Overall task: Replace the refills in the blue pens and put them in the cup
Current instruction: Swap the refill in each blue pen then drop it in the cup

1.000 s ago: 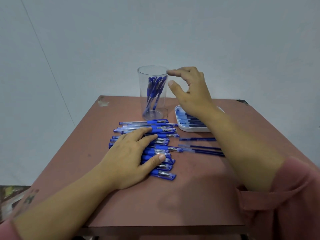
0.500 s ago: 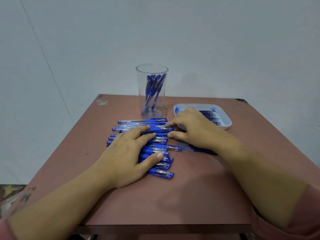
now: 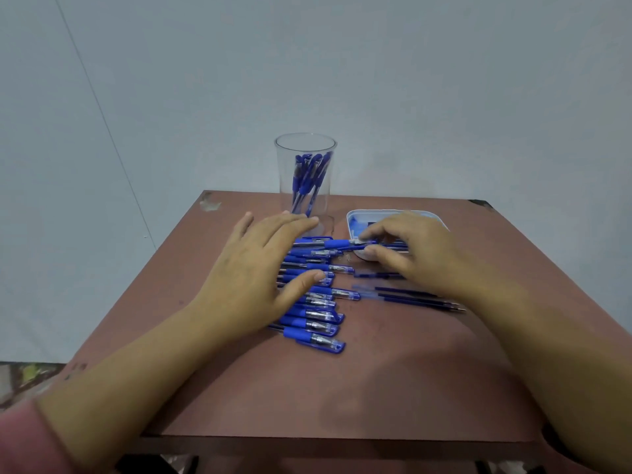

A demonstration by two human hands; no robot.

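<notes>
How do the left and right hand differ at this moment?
The left hand is spread with straight fingers over the row of pens and holds nothing; the right hand curls its fingers and pinches the farthest pen by its end. Both are bare.

Right hand [image 3: 413, 254] pinches blue pen [image 3: 337, 243]; left hand [image 3: 253, 268] flat over pen pile [image 3: 318, 316].

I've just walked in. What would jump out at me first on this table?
A row of blue pens lies across the middle of the brown table, with the left hand spread open over it. Behind the row stands a clear cup holding more pens. The right hand pinches the farthest pen near a white tray.
</notes>
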